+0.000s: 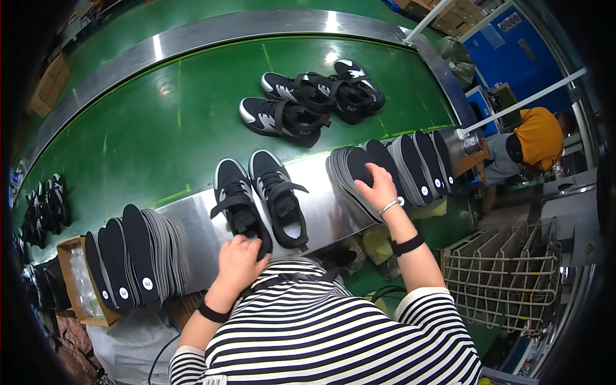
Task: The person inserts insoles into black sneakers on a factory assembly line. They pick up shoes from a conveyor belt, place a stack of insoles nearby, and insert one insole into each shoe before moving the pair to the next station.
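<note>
My left hand (239, 262) is curled on the heel of the left black sneaker (240, 206), fingers clamped on its back edge, its twin (280, 197) just beside it on the metal ledge (192, 231). My right hand (378, 187) rests fingers-spread on the insole stack (351, 179), pinching the top one. Further out, three more sneakers (314, 102) sit on the green belt (160, 128).

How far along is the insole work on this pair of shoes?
Done: nothing shows as finished. In hand: left hand steadies the left shoe of the pair; right hand takes an insole from the stack. Left: the right shoe, plus three shoes on the green belt.
</note>
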A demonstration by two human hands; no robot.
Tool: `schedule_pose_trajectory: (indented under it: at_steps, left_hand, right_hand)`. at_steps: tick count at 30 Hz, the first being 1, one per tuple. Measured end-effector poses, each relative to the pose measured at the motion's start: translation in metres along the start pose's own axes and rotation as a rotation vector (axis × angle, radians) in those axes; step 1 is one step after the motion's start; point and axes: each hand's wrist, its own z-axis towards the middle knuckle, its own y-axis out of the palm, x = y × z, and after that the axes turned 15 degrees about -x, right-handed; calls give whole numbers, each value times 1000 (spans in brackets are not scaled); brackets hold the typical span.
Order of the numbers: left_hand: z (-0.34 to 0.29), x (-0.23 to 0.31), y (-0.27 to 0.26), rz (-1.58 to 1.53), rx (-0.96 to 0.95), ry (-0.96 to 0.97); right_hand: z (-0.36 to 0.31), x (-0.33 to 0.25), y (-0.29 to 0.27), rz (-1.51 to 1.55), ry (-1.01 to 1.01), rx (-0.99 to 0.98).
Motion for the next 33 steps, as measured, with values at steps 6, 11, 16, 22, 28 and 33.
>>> schedule_pose_trajectory:
  at_steps: [6,11,16,22,28,33]
  left_hand:
    - [-17,-28,-12,43,165,-96]
    - [-5,-18,-27,130,289,-130]
    - [25,24,-28,48,473,42]
    - [64,53,-13,-247,275,-21]
    - [81,56,3,-213,144,-103]
    - [97,47,9,-208,125,-128]
  right_hand:
    - [-8,30,29,-206,92,-5]
    - [-24,17,47,-120,28,41]
    - [-29,22,50,-131,77,81]
    - [-23,36,11,-162,-100,176]
    - [15,88,2,-253,217,68]
    - [20,83,-1,-274,310,-25]
